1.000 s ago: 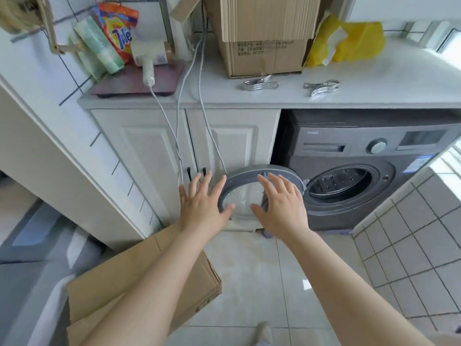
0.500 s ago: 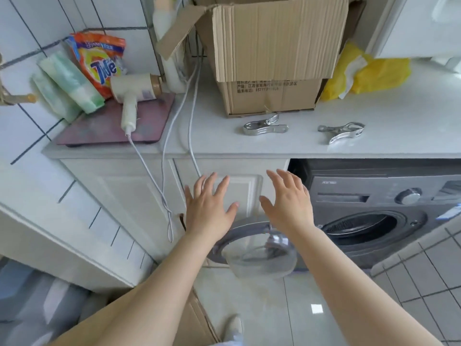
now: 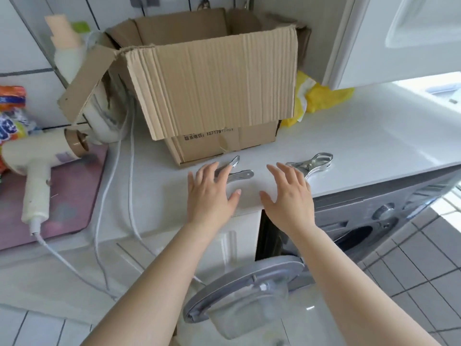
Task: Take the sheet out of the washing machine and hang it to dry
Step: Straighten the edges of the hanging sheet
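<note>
Here the sheet is nowhere to be seen, and the one washer [image 3: 369,221] stands under the counter [image 3: 374,136] with its door [image 3: 244,295] swung open. Both hands, left [image 3: 209,193] and right [image 3: 290,196], reach over the counter edge with fingers spread and holding nothing. Two metal clips [image 3: 237,171] [image 3: 315,162] lie just beyond them, before one cardboard box [image 3: 212,86], with one hairdryer [image 3: 37,166] far left.

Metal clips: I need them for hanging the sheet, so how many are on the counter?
2. One metal clip lies under the left hand's fingertips; the other lies just beyond the right hand. The cardboard box may hide more.
</note>
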